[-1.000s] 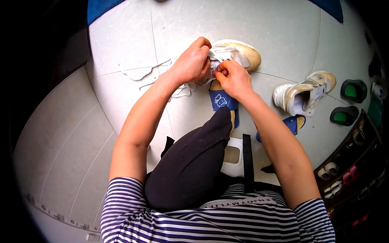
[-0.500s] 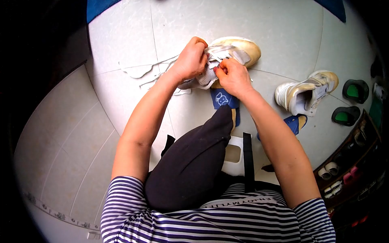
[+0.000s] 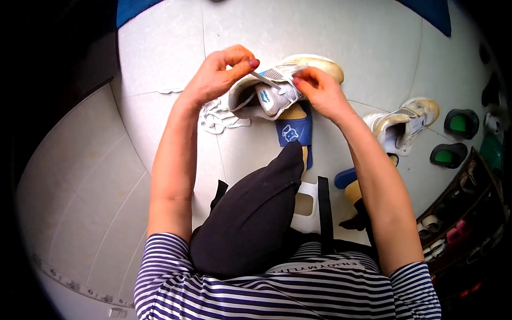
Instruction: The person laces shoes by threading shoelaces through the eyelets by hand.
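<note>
A worn white sneaker (image 3: 250,113) with a yellowed toe rests by the foot in a blue slipper (image 3: 296,132), its opening and tongue facing me. My left hand (image 3: 226,72) is closed above the opening, pinching a white shoelace (image 3: 265,80) stretched taut to the eyelets. My right hand (image 3: 322,92) is closed at the lacing, thumb and forefinger pressed against the sneaker's eyelet edge. Its fingertips partly hide what they grip there. White loose pieces, possibly laces, lie bunched (image 3: 218,121) on the floor left of the sneaker.
Another white sneaker (image 3: 397,130) stands to the right, near a pair of dark slippers with green insoles (image 3: 462,124). A shoe rack (image 3: 458,224) holding footwear is at the lower right. Below my leg shows a white stool (image 3: 306,218). Blue cloth edges (image 3: 426,13) border the far floor.
My left hand has moved left from the lacing, drawing the shoelace up and out. My right hand has shifted slightly right. The sneaker's opening and tongue now show.
</note>
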A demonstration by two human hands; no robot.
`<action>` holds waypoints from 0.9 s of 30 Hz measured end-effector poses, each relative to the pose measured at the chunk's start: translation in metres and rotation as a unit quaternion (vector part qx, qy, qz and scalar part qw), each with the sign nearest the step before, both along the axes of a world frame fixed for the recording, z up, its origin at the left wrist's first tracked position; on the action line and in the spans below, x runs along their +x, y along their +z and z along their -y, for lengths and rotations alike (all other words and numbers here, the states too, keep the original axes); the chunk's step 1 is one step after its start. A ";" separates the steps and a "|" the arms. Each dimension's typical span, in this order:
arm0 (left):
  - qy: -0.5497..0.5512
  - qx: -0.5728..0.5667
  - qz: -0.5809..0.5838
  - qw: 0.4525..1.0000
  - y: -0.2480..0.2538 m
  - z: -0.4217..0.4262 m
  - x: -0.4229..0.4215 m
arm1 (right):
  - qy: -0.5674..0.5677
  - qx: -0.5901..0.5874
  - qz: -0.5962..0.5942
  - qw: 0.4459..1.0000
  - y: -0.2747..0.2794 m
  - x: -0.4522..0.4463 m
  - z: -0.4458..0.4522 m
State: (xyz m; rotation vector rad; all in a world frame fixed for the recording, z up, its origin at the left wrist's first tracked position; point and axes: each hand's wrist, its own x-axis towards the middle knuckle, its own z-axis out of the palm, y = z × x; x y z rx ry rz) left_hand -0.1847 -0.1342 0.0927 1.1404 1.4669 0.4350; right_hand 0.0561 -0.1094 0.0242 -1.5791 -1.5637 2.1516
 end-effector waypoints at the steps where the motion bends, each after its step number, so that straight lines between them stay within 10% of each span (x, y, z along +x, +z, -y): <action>1: -0.008 0.024 0.028 0.999 0.006 -0.005 -0.002 | 0.013 0.050 -0.074 0.996 0.016 -0.009 -0.010; 8: -0.033 0.115 0.119 0.986 0.054 -0.037 -0.025 | 0.161 -0.017 -0.210 0.964 0.098 -0.057 -0.062; 12: 0.029 0.150 0.245 0.957 0.041 -0.036 -0.069 | 0.114 0.046 -0.189 0.974 0.108 -0.030 -0.082; 27: 0.240 0.031 0.125 0.962 0.022 0.016 -0.087 | -0.182 -0.141 -0.133 0.964 0.030 0.069 -0.080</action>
